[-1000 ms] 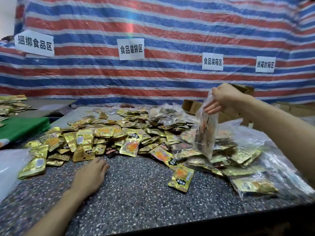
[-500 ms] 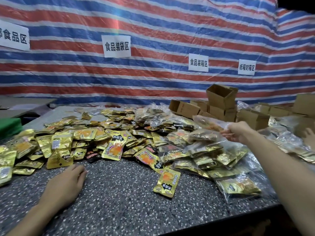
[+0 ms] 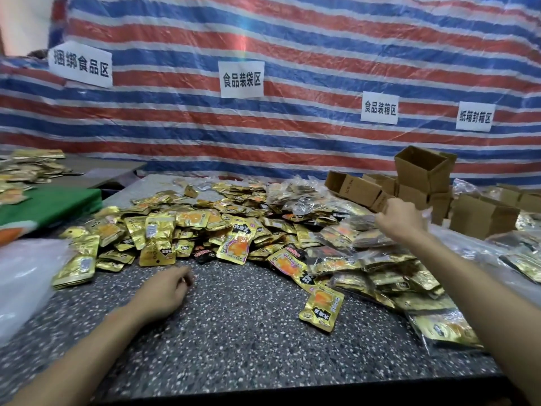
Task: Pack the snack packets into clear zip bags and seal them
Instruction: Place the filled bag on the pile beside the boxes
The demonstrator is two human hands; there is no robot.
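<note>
Left hand (image 3: 167,291) is rested empty, loosely curled, before the snack packets (image 3: 187,230), seemingly ready for gathering; right hand (image 3: 402,219), beyond them, is blurred, its grip untellable.

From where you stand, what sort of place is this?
Likely a makeshift food-packing workshop: paper station signs taped to a striped tarp, a heap of gold snack packets on the table, small cardboard boxes stacked at right.

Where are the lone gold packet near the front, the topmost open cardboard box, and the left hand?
lone gold packet (image 3: 322,307), head view, middle of its printed face.
topmost open cardboard box (image 3: 414,175), head view, its front wall.
left hand (image 3: 164,294), head view, back of the hand.
</note>
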